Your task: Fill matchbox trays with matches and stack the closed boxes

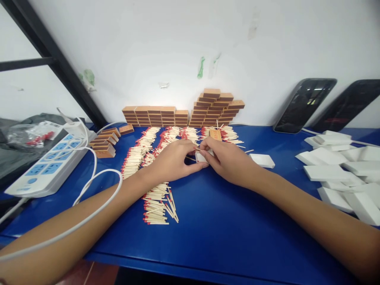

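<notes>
My left hand [173,160] and my right hand [227,160] meet over the blue table [225,221], both pinching a small white matchbox tray [202,157] with a few matches poking out between the fingers. Rows of loose red-tipped matches [154,204] lie under and beyond my left wrist. A lone white tray [263,160] rests just right of my right hand. An orange matchbox [215,134] lies behind the hands among more matches.
Stacks of orange matchboxes [184,114] line the wall. Several more lie at the left [103,144]. A pile of white trays [341,170] fills the right side. A power strip [49,164] with a white cable [97,186] sits left. Two phones [304,103] lean on the wall.
</notes>
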